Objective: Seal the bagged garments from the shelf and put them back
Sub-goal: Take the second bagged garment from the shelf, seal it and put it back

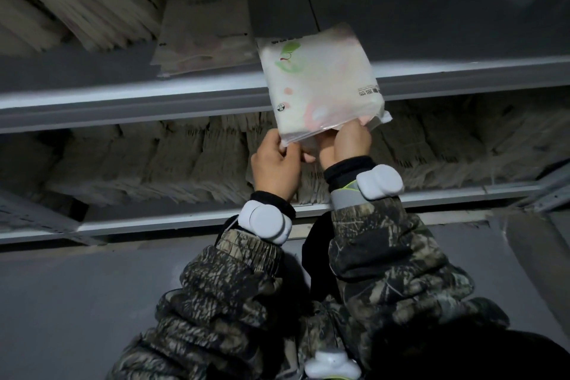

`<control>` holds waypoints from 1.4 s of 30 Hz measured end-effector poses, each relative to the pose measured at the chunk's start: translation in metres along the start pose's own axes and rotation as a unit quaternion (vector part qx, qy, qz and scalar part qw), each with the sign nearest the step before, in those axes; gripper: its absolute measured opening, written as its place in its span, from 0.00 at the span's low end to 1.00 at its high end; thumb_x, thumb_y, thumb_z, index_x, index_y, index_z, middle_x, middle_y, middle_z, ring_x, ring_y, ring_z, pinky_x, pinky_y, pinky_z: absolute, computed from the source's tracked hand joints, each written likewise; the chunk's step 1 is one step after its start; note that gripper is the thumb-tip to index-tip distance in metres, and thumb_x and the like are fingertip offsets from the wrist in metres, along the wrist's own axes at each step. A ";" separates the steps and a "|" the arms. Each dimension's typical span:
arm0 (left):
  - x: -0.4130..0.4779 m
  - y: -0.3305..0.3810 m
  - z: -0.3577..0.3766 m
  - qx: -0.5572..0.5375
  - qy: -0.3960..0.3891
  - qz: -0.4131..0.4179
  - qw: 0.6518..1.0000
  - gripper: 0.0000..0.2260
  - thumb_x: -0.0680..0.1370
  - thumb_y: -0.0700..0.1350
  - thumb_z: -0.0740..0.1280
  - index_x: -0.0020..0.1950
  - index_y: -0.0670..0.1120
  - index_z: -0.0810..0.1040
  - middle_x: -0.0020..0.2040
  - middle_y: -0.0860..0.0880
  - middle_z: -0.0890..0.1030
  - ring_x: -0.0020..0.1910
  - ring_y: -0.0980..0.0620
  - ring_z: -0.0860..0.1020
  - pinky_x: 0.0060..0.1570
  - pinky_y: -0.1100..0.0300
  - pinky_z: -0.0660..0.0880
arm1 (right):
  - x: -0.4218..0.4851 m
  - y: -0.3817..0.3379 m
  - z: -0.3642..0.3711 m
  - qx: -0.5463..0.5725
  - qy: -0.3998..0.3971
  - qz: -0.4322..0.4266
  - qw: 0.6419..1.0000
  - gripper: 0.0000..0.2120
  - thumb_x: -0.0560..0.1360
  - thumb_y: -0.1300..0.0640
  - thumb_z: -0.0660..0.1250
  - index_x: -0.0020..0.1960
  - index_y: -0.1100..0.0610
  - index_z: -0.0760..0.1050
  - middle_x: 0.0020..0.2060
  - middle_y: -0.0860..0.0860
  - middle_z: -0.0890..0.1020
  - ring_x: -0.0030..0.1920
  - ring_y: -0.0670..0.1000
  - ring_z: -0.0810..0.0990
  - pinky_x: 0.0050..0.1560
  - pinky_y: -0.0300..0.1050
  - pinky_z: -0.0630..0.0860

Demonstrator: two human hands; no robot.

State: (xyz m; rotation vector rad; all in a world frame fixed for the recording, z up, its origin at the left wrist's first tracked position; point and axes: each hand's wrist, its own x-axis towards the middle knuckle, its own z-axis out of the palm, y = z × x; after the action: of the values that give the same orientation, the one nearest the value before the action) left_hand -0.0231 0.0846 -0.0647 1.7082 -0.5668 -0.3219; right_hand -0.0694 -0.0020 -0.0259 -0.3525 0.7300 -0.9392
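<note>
Nearest to you, both camouflage sleeves (385, 256) reached up and away, each with a white wrist unit (268, 222) strapped at the cuff. Just beyond them, your left hand (276, 160) pinched the near left corner of the bagged garment (320, 83), thumb and fingers closed together on the plastic edge. Your right hand (348, 142) gripped the same near edge further right, fingers curled onto it beside the loose clear flap (381, 119). You held the bag in the air, tilted, with its far end over the front lip of the upper shelf (185, 95) and its near end in front of the packed rows (185, 157) on the shelf below. Whether the mouth was already pressed shut could not be told. The pack looked light and soft, a folded cloth pad inside thin, slick film. It would likely sag and slide if you took it by one corner only, so the mouth edge, held on both sides as you had it, seemed the best place to grip. A palm under the middle would help for setting it back. Farther off, a second bagged piece (203, 34) lay flat on the upper shelf to the left, and beyond that a leaning stack of packs (77, 0) filled the far left corner.
</note>
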 end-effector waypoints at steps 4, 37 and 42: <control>0.005 -0.003 -0.007 0.005 0.057 -0.008 0.998 0.05 0.74 0.43 0.64 0.47 0.51 0.76 0.34 0.54 0.83 0.37 0.56 0.83 0.45 0.54 0.79 | -0.015 0.000 -0.015 -0.183 -0.043 -0.003 0.982 0.09 0.77 0.66 0.57 0.44 0.57 0.74 0.37 0.55 0.81 0.29 0.52 0.82 0.23 0.37 0.74; -0.011 0.064 -0.047 0.020 0.102 0.242 0.965 0.05 0.73 0.43 0.73 0.48 0.48 0.84 0.41 0.56 0.84 0.39 0.62 0.82 0.45 0.63 0.79 | -0.046 -0.037 -0.025 -0.445 -0.098 -0.620 0.639 0.02 0.69 0.66 0.73 0.42 0.64 0.82 0.38 0.55 0.83 0.41 0.47 0.80 0.46 0.34 0.76; -0.018 0.081 -0.059 0.009 0.130 0.313 0.941 0.06 0.73 0.43 0.72 0.48 0.51 0.81 0.39 0.57 0.81 0.39 0.59 0.80 0.42 0.65 0.75 | -0.064 -0.048 -0.014 -0.418 -0.121 -0.652 0.621 0.02 0.70 0.65 0.72 0.40 0.65 0.82 0.38 0.56 0.82 0.40 0.47 0.79 0.46 0.32 0.74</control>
State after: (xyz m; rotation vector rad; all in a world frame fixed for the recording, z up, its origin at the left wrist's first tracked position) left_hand -0.0245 0.1325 0.0252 1.4643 -0.8746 0.3603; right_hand -0.1319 0.0248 0.0178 -2.0190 0.5331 -1.7999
